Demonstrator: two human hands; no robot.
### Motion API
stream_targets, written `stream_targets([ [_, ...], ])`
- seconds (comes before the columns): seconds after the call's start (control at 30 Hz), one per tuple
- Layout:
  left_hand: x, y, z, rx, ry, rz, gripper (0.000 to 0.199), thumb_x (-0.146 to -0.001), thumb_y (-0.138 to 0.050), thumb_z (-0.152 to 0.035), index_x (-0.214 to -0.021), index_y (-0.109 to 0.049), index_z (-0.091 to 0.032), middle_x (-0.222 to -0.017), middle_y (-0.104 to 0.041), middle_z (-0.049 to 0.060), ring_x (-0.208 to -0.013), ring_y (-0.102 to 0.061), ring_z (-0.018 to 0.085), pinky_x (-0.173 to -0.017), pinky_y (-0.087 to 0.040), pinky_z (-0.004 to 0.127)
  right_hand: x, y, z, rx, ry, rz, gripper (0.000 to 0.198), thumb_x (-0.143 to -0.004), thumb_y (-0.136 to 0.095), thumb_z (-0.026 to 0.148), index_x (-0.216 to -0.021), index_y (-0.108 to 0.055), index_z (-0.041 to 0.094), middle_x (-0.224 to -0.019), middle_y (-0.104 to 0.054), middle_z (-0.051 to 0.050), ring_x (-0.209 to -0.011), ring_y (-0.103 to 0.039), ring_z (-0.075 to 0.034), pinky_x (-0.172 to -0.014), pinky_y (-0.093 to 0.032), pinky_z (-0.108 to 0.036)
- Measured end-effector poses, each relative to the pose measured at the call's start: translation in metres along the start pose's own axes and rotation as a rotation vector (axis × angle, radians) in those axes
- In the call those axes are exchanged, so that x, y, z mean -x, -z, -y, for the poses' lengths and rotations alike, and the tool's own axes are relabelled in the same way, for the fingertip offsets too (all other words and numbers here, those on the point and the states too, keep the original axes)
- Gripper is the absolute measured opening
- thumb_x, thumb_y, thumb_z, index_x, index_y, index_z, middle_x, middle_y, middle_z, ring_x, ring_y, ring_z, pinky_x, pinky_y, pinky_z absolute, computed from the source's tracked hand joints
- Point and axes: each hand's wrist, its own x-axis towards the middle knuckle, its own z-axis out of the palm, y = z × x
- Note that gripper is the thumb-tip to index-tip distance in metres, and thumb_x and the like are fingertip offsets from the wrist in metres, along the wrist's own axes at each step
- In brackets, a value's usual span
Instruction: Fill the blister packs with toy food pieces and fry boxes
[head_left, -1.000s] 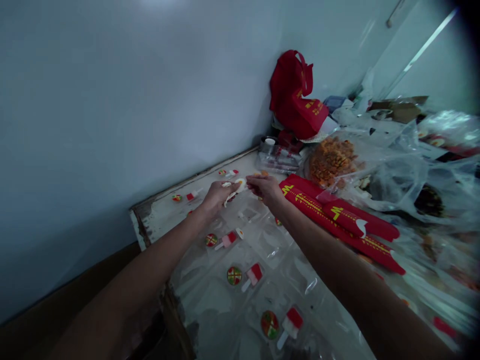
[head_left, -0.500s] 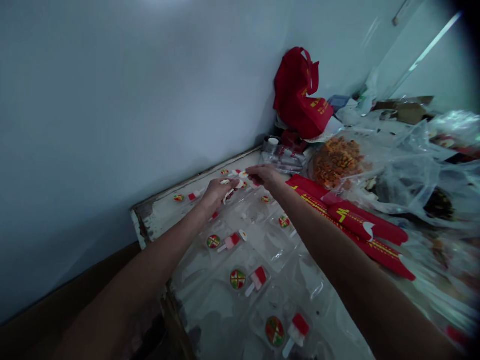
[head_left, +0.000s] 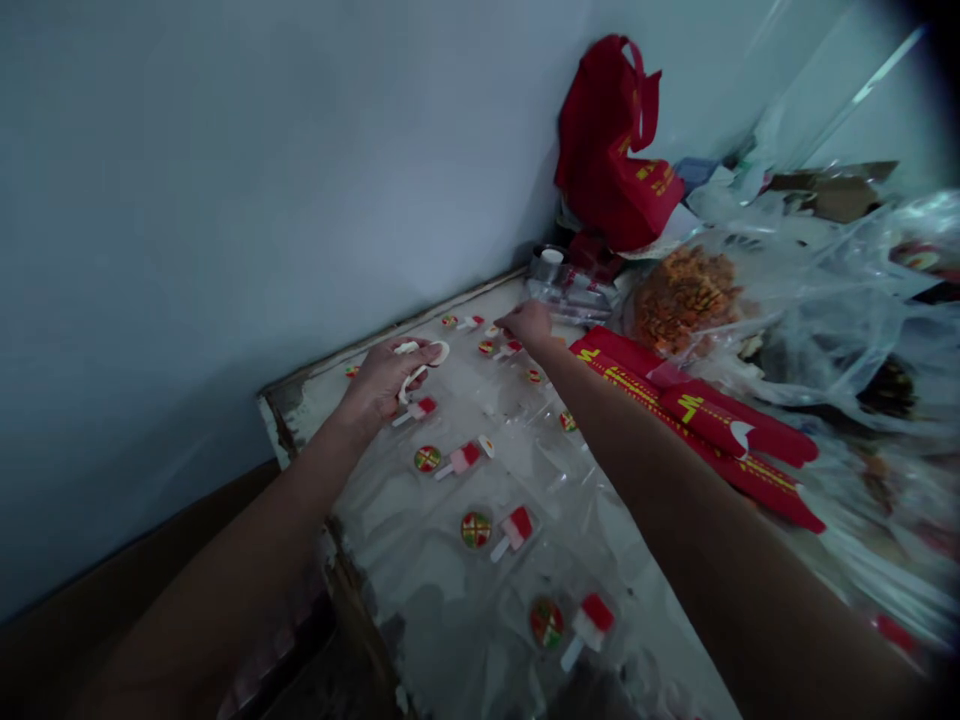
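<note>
My left hand is closed around several small flat white pieces, hovering over the left part of the table. At the far end, the fingertips of my right hand are pinched on a small white fried-egg piece, just above a clear plastic tray. Another fried-egg piece lies beside a red, pink and white toy popsicle. Round green-and-red pieces sit next to more popsicles in the clear trays.
A worn white table stands against a pale wall. To the right lie red packets with yellow print, a bag of orange-brown pieces and crumpled clear plastic bags. A red cloth bag stands behind.
My left hand has drawn back to the left with its white pieces, away from my right hand. My right hand stays at the far trays, now lower over one with the fried-egg piece.
</note>
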Motion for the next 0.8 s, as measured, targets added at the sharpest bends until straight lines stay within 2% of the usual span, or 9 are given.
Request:
stream_targets([
  [0.07, 0.004, 0.008, 0.001, 0.007, 0.000, -0.003, 0.048, -0.047, -0.095, -0.038, -0.083, -0.073, -0.016, -0.076, -0.068, 0.002, -0.054, -0.050, 0.007, -0.047, -0.034, 0.019, 0.025, 0.007, -0.002, 0.087, 0.088, -0.019, 0.026, -0.082, -0.078, 0.030, -0.064, -0.067, 0.015, -0.058, -0.063, -0.005, -0.062, -0.061, -0.016, -0.064, -0.046, -0.025],
  [0.1, 0.006, 0.013, 0.001, 0.014, 0.008, -0.005, 0.047, -0.048, -0.095, -0.038, -0.083, -0.073, -0.016, -0.076, -0.069, 0.003, -0.054, -0.050, 0.007, -0.048, -0.035, 0.019, 0.043, 0.012, -0.003, 0.105, 0.141, 0.035, 0.030, -0.087, -0.074, 0.035, -0.065, -0.069, 0.015, -0.058, -0.063, -0.004, -0.057, -0.059, -0.014, -0.061, -0.044, -0.025],
  [0.17, 0.008, 0.024, 0.003, 0.027, 0.027, -0.014, 0.044, -0.049, -0.094, -0.037, -0.081, -0.072, -0.016, -0.074, -0.068, 0.003, -0.054, -0.051, 0.008, -0.047, -0.035, 0.020, 0.083, 0.023, -0.005, 0.085, 0.235, 0.284, 0.030, -0.091, -0.068, 0.038, -0.073, -0.075, 0.015, -0.058, -0.064, -0.002, -0.050, -0.053, -0.012, -0.056, -0.040, -0.025],
  [0.23, 0.009, 0.032, 0.006, 0.037, 0.033, -0.014, 0.041, -0.051, -0.094, -0.036, -0.079, -0.072, -0.016, -0.070, -0.066, 0.002, -0.051, -0.048, 0.007, -0.044, -0.032, 0.019, 0.124, 0.033, -0.007, 0.079, 0.316, 0.544, 0.013, -0.085, -0.072, 0.028, -0.089, -0.079, 0.018, -0.064, -0.066, 0.000, -0.053, -0.053, -0.011, -0.055, -0.039, -0.024],
  [0.3, 0.011, 0.035, 0.008, 0.052, 0.028, 0.002, 0.039, -0.052, -0.093, -0.036, -0.078, -0.071, -0.017, -0.068, -0.064, 0.001, -0.049, -0.045, 0.006, -0.041, -0.028, 0.019, 0.156, 0.039, -0.007, 0.221, 0.464, 0.616, 0.025, -0.079, -0.073, 0.015, -0.103, -0.080, 0.021, -0.072, -0.066, 0.001, -0.062, -0.055, -0.012, -0.061, -0.039, -0.024],
  [0.4, 0.016, 0.029, 0.011, 0.075, 0.038, 0.015, 0.042, -0.052, -0.094, -0.038, -0.081, -0.071, -0.016, -0.072, -0.066, 0.002, -0.050, -0.047, 0.006, -0.041, -0.030, 0.017, 0.174, 0.037, -0.003, 0.514, 0.656, 0.648, 0.042, -0.078, -0.071, 0.010, -0.119, -0.076, 0.020, -0.091, -0.068, -0.005, -0.079, -0.060, -0.017, -0.071, -0.040, -0.028],
  [0.5, 0.020, 0.020, 0.012, 0.085, 0.069, 0.050, 0.048, -0.050, -0.095, -0.037, -0.086, -0.072, -0.017, -0.074, -0.067, 0.002, -0.051, -0.050, 0.006, -0.042, -0.035, 0.017, 0.169, 0.027, 0.002, 0.642, 0.725, 0.736, 0.034, -0.079, -0.079, 0.019, -0.112, -0.079, 0.023, -0.095, -0.067, -0.008, -0.086, -0.060, -0.022, -0.075, -0.040, -0.032],
  [0.63, 0.019, 0.022, 0.013, 0.073, 0.094, 0.077, 0.049, -0.051, -0.095, -0.039, -0.088, -0.072, -0.018, -0.076, -0.067, 0.001, -0.050, -0.050, 0.007, -0.043, -0.036, 0.018, 0.152, 0.024, 0.000, 0.319, 0.514, 0.730, 0.020, -0.061, -0.090, 0.013, -0.070, -0.078, 0.026, -0.077, -0.067, -0.002, -0.076, -0.060, -0.020, -0.069, -0.042, -0.030],
  [0.8, 0.011, 0.032, 0.012, 0.051, 0.096, 0.042, 0.048, -0.052, -0.094, -0.042, -0.087, -0.073, -0.017, -0.077, -0.068, 0.003, -0.053, -0.052, 0.008, -0.042, -0.035, 0.018, 0.103, 0.029, 0.000, 0.033, 0.242, 0.595, 0.009, -0.084, -0.074, 0.026, -0.079, -0.071, 0.019, -0.068, -0.070, -0.003, -0.058, -0.065, -0.016, -0.048, -0.045, -0.024],
])
